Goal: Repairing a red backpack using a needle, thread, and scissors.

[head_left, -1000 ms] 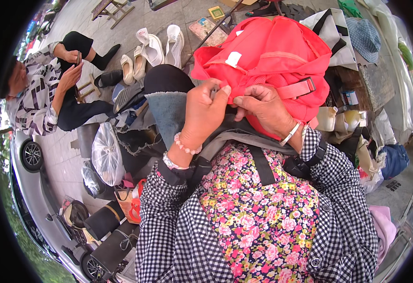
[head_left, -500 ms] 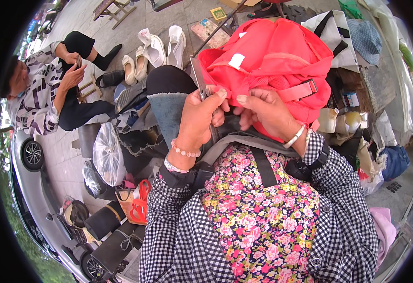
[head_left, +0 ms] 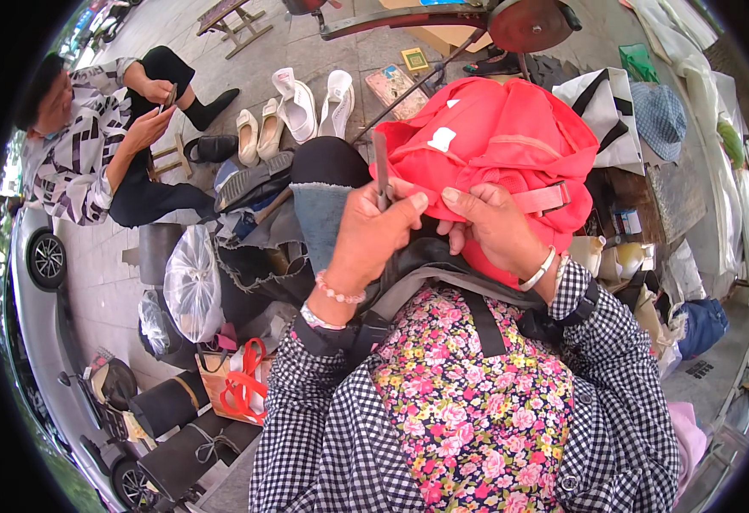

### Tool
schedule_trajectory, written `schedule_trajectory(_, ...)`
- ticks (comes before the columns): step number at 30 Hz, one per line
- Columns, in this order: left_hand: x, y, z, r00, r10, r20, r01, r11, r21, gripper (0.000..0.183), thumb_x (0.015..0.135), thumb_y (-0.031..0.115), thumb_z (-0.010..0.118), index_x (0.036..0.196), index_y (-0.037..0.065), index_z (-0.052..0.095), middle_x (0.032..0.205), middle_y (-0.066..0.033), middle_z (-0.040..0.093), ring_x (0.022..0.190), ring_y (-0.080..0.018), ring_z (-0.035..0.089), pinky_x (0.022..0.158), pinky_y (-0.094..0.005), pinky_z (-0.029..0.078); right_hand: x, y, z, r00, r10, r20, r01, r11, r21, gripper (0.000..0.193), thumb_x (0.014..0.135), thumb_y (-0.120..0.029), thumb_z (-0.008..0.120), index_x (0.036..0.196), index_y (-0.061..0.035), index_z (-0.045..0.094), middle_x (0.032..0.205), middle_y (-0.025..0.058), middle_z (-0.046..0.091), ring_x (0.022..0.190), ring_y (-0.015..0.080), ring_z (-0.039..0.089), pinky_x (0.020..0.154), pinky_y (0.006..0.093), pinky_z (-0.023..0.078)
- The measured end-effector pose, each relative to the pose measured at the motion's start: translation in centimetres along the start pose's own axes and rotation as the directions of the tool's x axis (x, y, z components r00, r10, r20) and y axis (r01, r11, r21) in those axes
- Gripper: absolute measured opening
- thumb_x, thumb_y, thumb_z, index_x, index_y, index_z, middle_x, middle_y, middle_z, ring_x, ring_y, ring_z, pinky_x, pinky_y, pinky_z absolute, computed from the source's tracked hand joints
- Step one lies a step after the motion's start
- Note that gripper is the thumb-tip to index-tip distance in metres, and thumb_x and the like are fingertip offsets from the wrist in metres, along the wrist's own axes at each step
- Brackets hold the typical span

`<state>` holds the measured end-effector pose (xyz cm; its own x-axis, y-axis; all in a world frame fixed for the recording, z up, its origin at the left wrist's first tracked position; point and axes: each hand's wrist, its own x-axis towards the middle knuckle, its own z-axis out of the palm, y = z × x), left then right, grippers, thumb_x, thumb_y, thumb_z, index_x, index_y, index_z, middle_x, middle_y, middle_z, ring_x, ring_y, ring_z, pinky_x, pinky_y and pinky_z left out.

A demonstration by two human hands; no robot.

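Outdoors on grey stone paving [head_left: 306,56], with white shoes [head_left: 297,109] and a small wooden stool [head_left: 229,24] out ahead to the left, plus a silver car [head_left: 45,333] beyond a load of clutter. Got a red bag [head_left: 511,128] bunched up right in front, at the lap, with its pinched edge toward the body and a buckled strap [head_left: 538,199] out to the right. Too crumpled to call its long axis or top end, tbh. Pinching that edge with left hand [head_left: 378,227] and right hand [head_left: 498,224], thumbs pressed down, fingers curled in. Also gripping a metal blade [head_left: 381,162] in the left, pointing lengthwise away from the body.
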<state>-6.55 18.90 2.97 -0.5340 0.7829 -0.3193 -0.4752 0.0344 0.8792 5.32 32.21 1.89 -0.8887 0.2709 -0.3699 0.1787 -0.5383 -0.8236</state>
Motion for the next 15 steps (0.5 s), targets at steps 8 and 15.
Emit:
schedule_trajectory(8,0.0,3.9,-1.6,0.99,-0.009,-0.138,0.044,0.966,0.256,0.012,0.078,0.012,0.066,0.078,0.003,0.057,0.062,0.0029,0.052,0.052,-0.002,0.044,0.045,-0.0178,0.033,1.0,-0.9,2.7,0.98,0.087,0.178,-0.086,0.996,-0.012,0.02,0.09,-0.018,0.052,0.091,0.0012,0.058,0.077,0.0082,0.062,0.056,0.0121,0.059,0.055,0.0235,0.048)
schedule_trajectory(15,0.8,1.2,-1.7,0.946,0.256,-0.199,-0.157,0.898,0.411,0.014,0.078,0.011,0.065,0.079,0.001,0.056,0.064,0.0033,0.05,0.057,-0.0026,0.042,0.049,-0.0199,0.034,3.2,1.0,2.2,0.989,0.011,0.146,-0.017,0.999,0.044,0.017,0.087,-0.015,0.057,0.09,0.0013,0.061,0.076,0.0078,0.062,0.054,0.0116,0.058,0.051,0.0221,0.049)
